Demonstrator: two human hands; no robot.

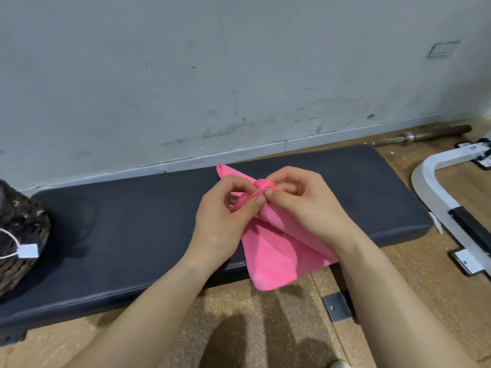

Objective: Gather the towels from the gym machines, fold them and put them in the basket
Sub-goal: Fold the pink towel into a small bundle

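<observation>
Head cam showed me mid-fold w/ one pink towel (273, 251), so the task was partway at best. My left grip (225, 208) and right grip (305, 205) met over the desk (119, 221). Both were clamped on the same bunched corner of the cloth, thumb & forefinger of each pinching it, tips nearly touching. The rest of the towel hung from that pinch and draped over the desk's near edge, its lowest corner past the edge above the floor (414, 274). Another corner pointed toward the wall (239, 75) behind my knuckles. It looked roughly doubled over but not squared, so no neat fold yet, imo.

The basket (18, 235), dark wicker w/ a white tag (28, 251) on a string, sat on the desk's left end. It was well apart from the towel and mostly cut off by the frame edge. Couldn't tell what was inside, so no count of towels stowed.

Done, as far as visible: this towel was gathered and at the desk. Left to do: finish folding it, then carry it across to the basket. Whether other towels waited on machines, can't say. Only a white machine frame (435, 197) and a barbell (435, 134) showed at right, neither w/ a towel on it.
</observation>
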